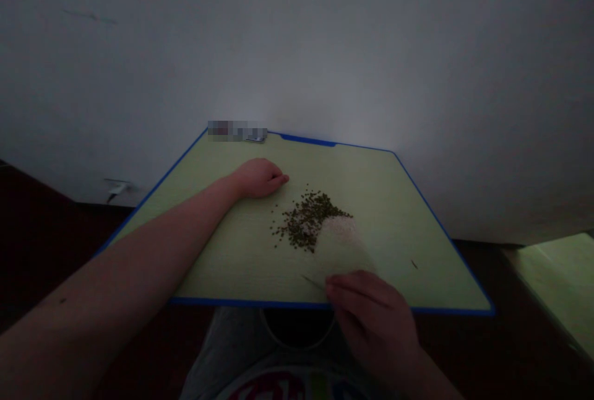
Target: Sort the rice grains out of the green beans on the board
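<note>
On the pale table lies a heap of small dark green beans [309,217], with stray ones scattered at its left edge. Touching its right side is a patch of tiny whitish grains [341,226], spread thin toward me. My left hand [260,178] rests on the tabletop to the left of and beyond the beans, curled into a loose fist with nothing showing in it. Near the front edge, my right hand [371,307] pinches a thin pale stick [313,281] between thumb and fingers. Its tip points left, apart from the grains.
The table [223,264] has a blue rim and stands against a grey wall [325,47]. A blurred-out item [236,131] lies at its far left corner. One thin dark sliver [414,264] lies at the right. Below the front edge is a dark round container [299,327].
</note>
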`<state>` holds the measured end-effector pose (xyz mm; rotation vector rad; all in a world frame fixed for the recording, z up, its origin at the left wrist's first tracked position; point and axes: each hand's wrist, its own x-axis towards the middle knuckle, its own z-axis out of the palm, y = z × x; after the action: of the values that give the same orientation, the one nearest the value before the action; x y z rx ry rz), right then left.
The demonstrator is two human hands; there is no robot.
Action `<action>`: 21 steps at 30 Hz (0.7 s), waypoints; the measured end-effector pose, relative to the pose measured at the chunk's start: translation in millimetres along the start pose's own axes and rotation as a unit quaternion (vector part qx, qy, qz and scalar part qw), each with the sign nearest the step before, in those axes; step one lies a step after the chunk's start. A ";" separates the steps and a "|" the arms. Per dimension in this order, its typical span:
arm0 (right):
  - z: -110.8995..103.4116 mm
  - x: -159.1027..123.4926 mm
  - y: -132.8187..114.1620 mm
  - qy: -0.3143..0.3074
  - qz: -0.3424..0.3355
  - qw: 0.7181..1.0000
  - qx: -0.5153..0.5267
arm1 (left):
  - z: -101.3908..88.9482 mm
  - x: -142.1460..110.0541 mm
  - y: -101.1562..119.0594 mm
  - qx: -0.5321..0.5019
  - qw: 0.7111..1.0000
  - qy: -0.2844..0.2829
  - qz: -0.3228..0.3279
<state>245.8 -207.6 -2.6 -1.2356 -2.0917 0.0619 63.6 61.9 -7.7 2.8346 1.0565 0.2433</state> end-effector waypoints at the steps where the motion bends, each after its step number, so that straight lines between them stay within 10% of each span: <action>1: 3.5 -0.8 -2.6 -0.008 -0.045 0.999 -0.026 | -0.3 -0.1 0.2 0.001 1.000 0.000 -0.001; 21: 0.9 -1.2 17.8 -0.034 -0.020 0.981 -0.190 | -2.2 0.9 1.8 0.005 1.000 -0.003 -0.006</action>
<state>259.1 -198.6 -10.6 -1.4263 -2.2559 -0.3340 65.0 61.2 -5.2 2.8358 1.0771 0.2292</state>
